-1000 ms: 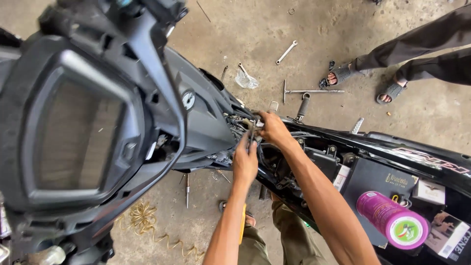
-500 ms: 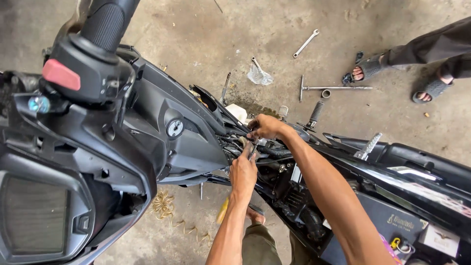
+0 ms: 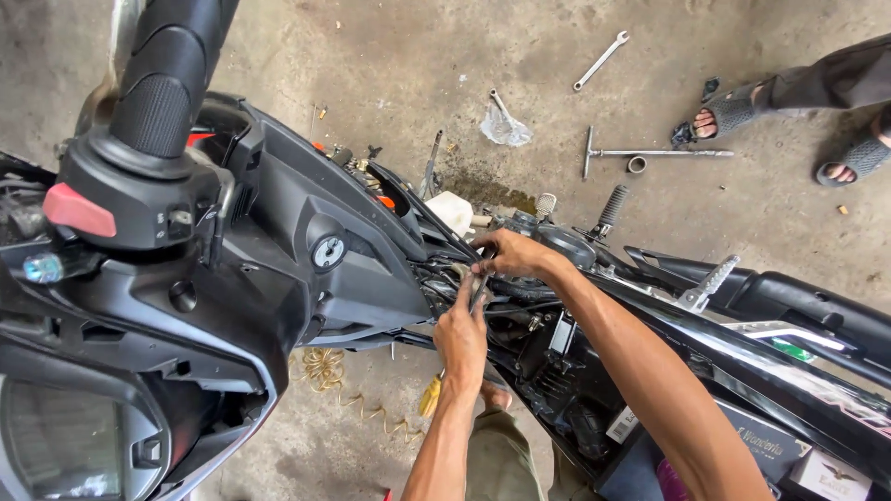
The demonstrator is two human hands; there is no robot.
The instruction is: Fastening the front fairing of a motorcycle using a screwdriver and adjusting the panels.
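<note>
Since half a second ago your view has tipped further down and right: the handlebar grip (image 3: pixel 172 79) now fills the top left, the red switch (image 3: pixel 78 210) sits lower, and more of the floor (image 3: pixel 390 56) shows. Your hands have stayed together at the same spot in the open frame of the motorbike (image 3: pixel 306 250).

Your left hand (image 3: pixel 462 336) comes up from below with the fingers curled; its grip is closed round a thin dark tool (image 3: pixel 478 289) that points up into the wiring (image 3: pixel 445 274). Your right hand (image 3: pixel 510 252) reaches in from the right, just above the left, fingers pinched at the top of that same tool. Whether it holds the tool or a part beside it cannot be told.

Below and right of your grip, inside the frame, a small white label (image 3: pixel 623 424) sits on a dark part. Further right and lower lie a dark box (image 3: pixel 766 445) with pale lettering and a white box (image 3: pixel 831 475) at the edge of view. A crumpled clear bag (image 3: pixel 506 125) lies on the floor above your hands. Beyond it are a wrench (image 3: pixel 600 60) and a T-handled tool (image 3: pixel 650 153). Another person's sandalled feet (image 3: pixel 733 111) stand at the upper right. A yellow-handled tool (image 3: pixel 430 397) lies on the floor just below your left wrist.
</note>
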